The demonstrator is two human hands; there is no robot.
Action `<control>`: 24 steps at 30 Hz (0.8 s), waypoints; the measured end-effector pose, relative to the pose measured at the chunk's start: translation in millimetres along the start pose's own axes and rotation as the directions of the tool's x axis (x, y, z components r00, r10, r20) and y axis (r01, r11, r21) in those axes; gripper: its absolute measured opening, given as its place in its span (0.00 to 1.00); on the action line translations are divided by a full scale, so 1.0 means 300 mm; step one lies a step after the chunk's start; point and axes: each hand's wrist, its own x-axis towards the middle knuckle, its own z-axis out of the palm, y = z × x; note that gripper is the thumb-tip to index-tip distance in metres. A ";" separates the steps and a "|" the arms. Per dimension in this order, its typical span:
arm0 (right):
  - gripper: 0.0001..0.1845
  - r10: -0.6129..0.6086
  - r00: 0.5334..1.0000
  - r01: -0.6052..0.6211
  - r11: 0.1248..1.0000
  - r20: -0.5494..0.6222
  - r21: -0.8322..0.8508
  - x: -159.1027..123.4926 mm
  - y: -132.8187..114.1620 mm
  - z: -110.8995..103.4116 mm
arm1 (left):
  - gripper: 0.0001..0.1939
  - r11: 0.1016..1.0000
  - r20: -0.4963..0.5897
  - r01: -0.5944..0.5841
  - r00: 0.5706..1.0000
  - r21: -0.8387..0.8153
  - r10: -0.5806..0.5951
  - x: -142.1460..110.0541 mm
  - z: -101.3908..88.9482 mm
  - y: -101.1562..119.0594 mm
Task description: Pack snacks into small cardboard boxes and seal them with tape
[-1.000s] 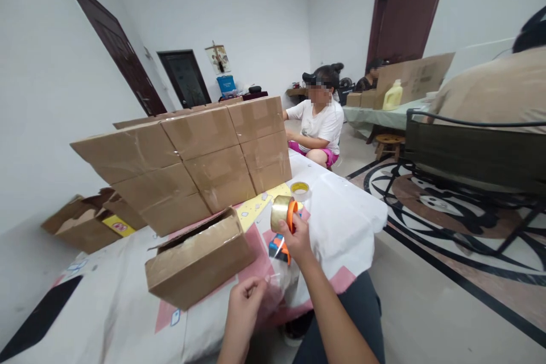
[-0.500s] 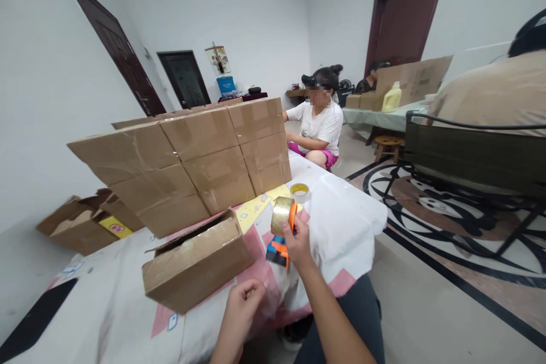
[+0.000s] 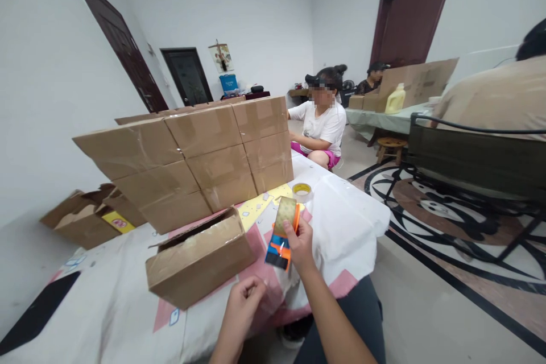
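My right hand (image 3: 301,242) grips a tape dispenser (image 3: 279,249), orange and blue with a black end, and a wide roll of tape sits in it. The dispenser is tilted above the tablecloth, its black end lower. Close to the near table edge, my left hand (image 3: 246,298) is closed with its fingers curled; whatever may be in them is hidden. A narrow cardboard box (image 3: 200,259) stands on the table ahead of my left hand, with a gap along its top. Beyond the dispenser lies a loose tape roll (image 3: 302,189).
Stacked cardboard boxes (image 3: 205,162) form a wall across the table's far side. A person (image 3: 322,119) in a white shirt crouches behind them. Open cartons (image 3: 85,222) are at the left, with a black flat item (image 3: 40,313) nearer. A chair (image 3: 469,153) stands right.
The tape dispenser has turned slightly in my right hand, its blue and black end now showing more clearly. My left hand stays closed in nearly the same place.
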 end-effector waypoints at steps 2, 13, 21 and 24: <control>0.20 0.007 1.000 -0.007 1.000 -0.010 0.028 -0.003 -0.004 0.003 | 0.27 1.000 -0.008 -0.004 1.000 0.006 0.004 0.000 0.003 0.001; 0.20 0.076 0.997 -0.078 0.994 0.020 0.077 -0.035 -0.008 0.039 | 0.32 0.993 -0.169 0.001 0.985 0.114 0.019 -0.005 0.019 -0.008; 0.22 0.101 0.995 -0.100 0.992 -0.001 0.073 -0.050 -0.039 0.063 | 0.32 0.993 -0.199 -0.024 0.979 0.117 0.047 -0.010 0.005 -0.005; 0.24 0.106 0.994 -0.105 0.993 -0.012 0.062 -0.049 -0.037 0.062 | 0.32 0.992 -0.198 -0.026 0.979 0.120 0.050 -0.007 0.005 -0.008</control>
